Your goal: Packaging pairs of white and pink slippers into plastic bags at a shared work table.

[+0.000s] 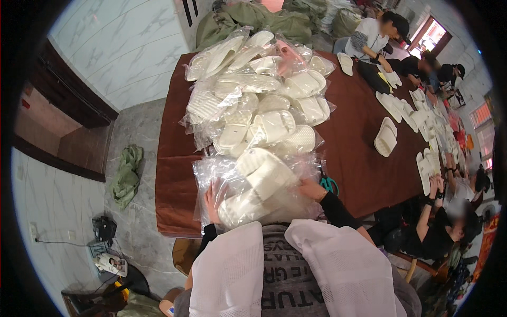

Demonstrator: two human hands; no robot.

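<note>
Presently your left hand (212,199) lies flat, fingers spread, against the left side of a clear plastic bag of white slippers (259,187). Your right hand (311,188) grips the same bag at its right edge, fingers curled onto the plastic. The bag sits between both hands, at the near edge of the brown worktop (359,158), touching your chest. Just beyond it rises a pile of bagged white slippers (259,92). Teal scissors (329,184) lie just right of your right hand.
</note>
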